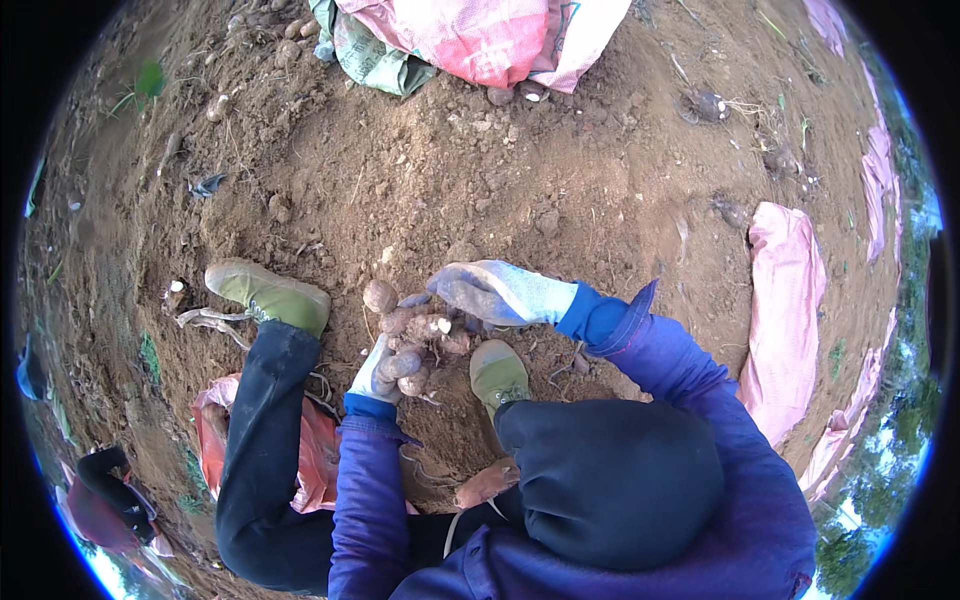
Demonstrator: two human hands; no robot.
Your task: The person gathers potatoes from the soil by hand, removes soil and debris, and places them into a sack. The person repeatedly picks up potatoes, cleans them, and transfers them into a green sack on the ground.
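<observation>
A clump of brown root tubers (424,330), probably taro, with soil on it and a white cut face, lies between my hands over the ground. My left hand (381,369), in a white and grey work glove, holds the clump from its left side; its fingers are partly hidden behind the tubers. Just above and to the right, my right hand (487,291), in a soiled glove, is bent with its fingertips by the clump's upper edge. Whether it grips any tuber cannot be seen.
Pink and green woven sacks (480,45) lie ahead, with loose tubers (500,96) beside them. A filled pink sack (784,315) is at the right, a red sack (319,457) under my leg. More tubers (705,106) are scattered on the soil. Another person (112,499) is at the lower left.
</observation>
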